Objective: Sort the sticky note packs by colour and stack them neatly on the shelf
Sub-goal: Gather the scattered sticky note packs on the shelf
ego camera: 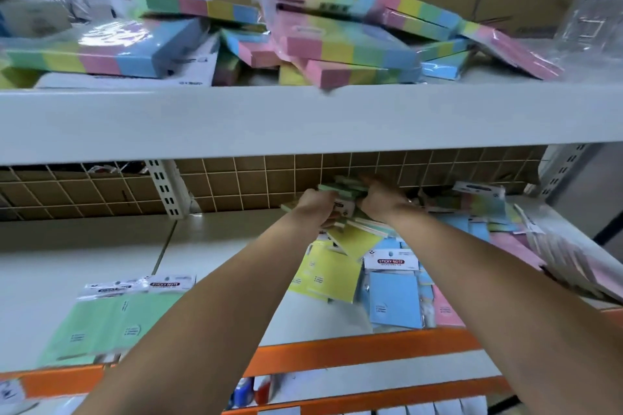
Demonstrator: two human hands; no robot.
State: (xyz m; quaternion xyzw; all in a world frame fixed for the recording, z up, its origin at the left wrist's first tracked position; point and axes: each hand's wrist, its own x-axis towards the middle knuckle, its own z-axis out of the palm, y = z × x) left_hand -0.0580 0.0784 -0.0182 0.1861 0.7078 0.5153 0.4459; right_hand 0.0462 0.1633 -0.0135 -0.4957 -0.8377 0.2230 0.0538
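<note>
Our left hand (315, 204) and right hand (377, 199) both grip a bundle of green packs (342, 187) at the back of the shelf (215, 239). Nearby headers on a blue pack (395, 296) and the green stack (111, 320) read "STICKY NOTE"; the smaller print we cannot read.

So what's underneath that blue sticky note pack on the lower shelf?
Beneath the blue pack more blue packs and a pink pack poke out at its edges. Whatever lies directly under its middle is covered, down to the lower shelf.
</note>
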